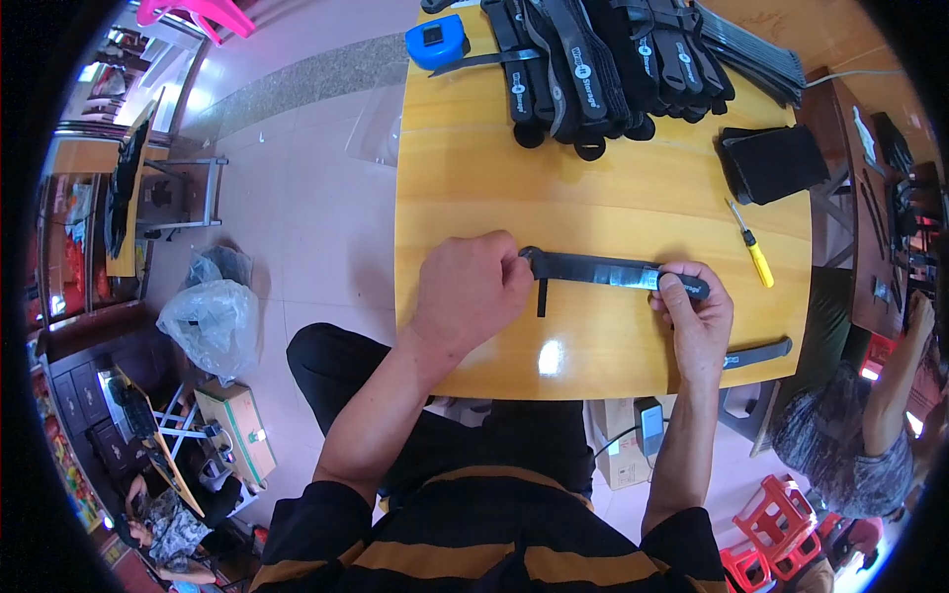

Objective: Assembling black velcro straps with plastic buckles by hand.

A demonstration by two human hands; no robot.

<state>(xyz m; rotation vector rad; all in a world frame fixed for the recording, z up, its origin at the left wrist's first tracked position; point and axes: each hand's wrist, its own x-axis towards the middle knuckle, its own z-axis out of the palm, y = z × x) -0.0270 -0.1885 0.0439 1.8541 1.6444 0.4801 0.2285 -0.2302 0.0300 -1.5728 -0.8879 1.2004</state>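
A black strap [598,270] with a pale printed mark is stretched between my two hands just over the wooden table [474,356]. My left hand [470,287] is closed in a fist at the strap's left end, where a small loop shows beside the fingers. From near that end a short narrow black strip [542,296] hangs down. The rounded right end is pinched between the thumb and fingers of my right hand [694,306]. Another dark strap [758,353] lies by my right wrist, near the table's front edge.
Bundles of black straps [583,74] lie along the table's far side, beside a blue tape measure [435,42]. Folded black cloth [776,163] and a yellow-handled screwdriver [753,252] lie at the right. Co-workers [840,435] sit nearby; a plastic bag [213,321] is on the floor.
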